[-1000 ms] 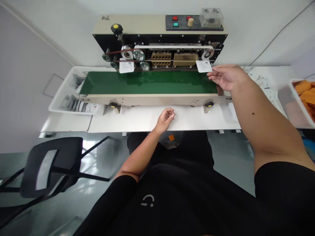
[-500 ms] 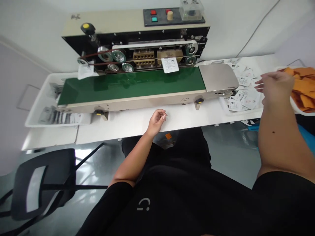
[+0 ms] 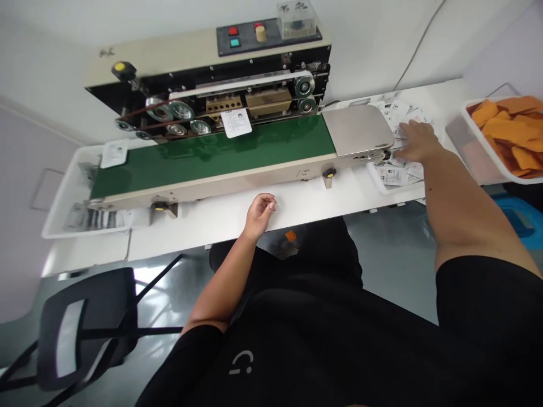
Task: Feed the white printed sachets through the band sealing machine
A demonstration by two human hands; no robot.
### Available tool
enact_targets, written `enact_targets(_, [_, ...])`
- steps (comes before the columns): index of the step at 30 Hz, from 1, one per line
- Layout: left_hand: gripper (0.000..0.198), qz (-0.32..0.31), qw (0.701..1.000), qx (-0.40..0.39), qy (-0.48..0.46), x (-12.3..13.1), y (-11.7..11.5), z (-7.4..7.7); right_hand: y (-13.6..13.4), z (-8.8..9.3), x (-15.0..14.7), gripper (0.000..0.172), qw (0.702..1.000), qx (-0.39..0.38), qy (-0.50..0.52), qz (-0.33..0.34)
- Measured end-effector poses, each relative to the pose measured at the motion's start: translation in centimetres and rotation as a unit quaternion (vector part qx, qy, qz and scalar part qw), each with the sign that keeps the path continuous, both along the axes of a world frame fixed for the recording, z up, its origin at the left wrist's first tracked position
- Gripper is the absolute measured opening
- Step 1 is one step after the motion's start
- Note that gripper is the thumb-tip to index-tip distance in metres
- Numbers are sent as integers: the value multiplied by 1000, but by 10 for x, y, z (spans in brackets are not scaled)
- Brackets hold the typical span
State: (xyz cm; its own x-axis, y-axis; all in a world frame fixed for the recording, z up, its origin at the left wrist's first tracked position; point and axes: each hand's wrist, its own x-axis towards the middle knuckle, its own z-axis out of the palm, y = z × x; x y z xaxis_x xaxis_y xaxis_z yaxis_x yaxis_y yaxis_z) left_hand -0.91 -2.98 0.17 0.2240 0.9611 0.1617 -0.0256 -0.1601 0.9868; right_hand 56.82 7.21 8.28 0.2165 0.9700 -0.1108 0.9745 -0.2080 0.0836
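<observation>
A band sealing machine (image 3: 212,68) with a green conveyor belt (image 3: 212,155) stands on a white table (image 3: 292,203). One small white pouch (image 3: 237,122) rides in the sealing band mid-machine; another white pouch (image 3: 113,152) lies at the belt's left end. My right hand (image 3: 418,142) reaches flat onto a pile of small white printed pouches (image 3: 396,172) beside the machine's steel infeed plate (image 3: 360,130), fingers resting on them. My left hand (image 3: 258,208) rests at the table's front edge, fingers loosely curled, holding nothing that I can see.
A white bin of orange pieces (image 3: 509,133) sits at the far right. A white tray (image 3: 59,212) with sealed pouches catches output at the left. A black chair (image 3: 85,328) stands lower left. Red and green buttons (image 3: 233,37) top the machine.
My right hand left the belt's right end, swung right, and came down on the pouch pile. The fed pouch travelled left along the band; another reached the belt's left end. My view shifted right.
</observation>
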Motion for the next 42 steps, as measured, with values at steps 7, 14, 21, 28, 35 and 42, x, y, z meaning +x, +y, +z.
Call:
enact_targets(7, [35,19,1000,5,20,0,0,-2,35,-2,-10,90,997,-39,59,-38])
enact_targets(14, [36,17,999,-10,29,0,1,0,35,2,-19,37,993,11,72,-94])
enact_targets(21, [36,12,999,-9,29,1,2,1,15,12,-12,9,993,73,40,-89])
enact_targets(28, [35,9,1000,-18,24,0,2,-3,15,13,-15,23,989,64,68,-113])
enact_targets(35, [25,14,999,-23,38,1,-3,1,27,15,-10,14,989,68,72,-111])
enact_targets(42, [11,-2,998,9,66,-2,-2,-1,6,27,3,47,981,153,89,-74])
